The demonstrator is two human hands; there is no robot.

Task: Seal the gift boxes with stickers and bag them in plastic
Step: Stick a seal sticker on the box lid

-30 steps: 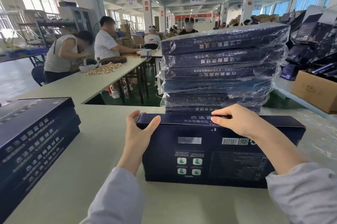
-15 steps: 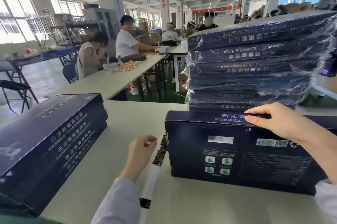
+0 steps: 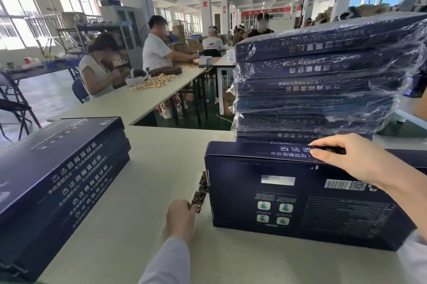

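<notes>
**Picking a seal sticker beside an upright gift box**

Head view: The gift box point(image 3: 300, 196) stands on its long edge on the worktop point(image 3: 150, 163), steadied at its top edge by the right hand point(image 3: 351, 159), grip pinched on that edge. The left hand point(image 3: 180, 216) pinches the sticker strip point(image 3: 199, 191) lying just beside the box. The box looks stiff and light; the stickers look thin and floppy, best taken at a corner.

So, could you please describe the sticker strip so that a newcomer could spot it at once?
Start at the dark blue gift box standing on edge on the pale table, steadied by the right hand. Just off its left end, the left hand pinches the sticker strip. It is the only narrow band of small dark and gold labels.
</notes>
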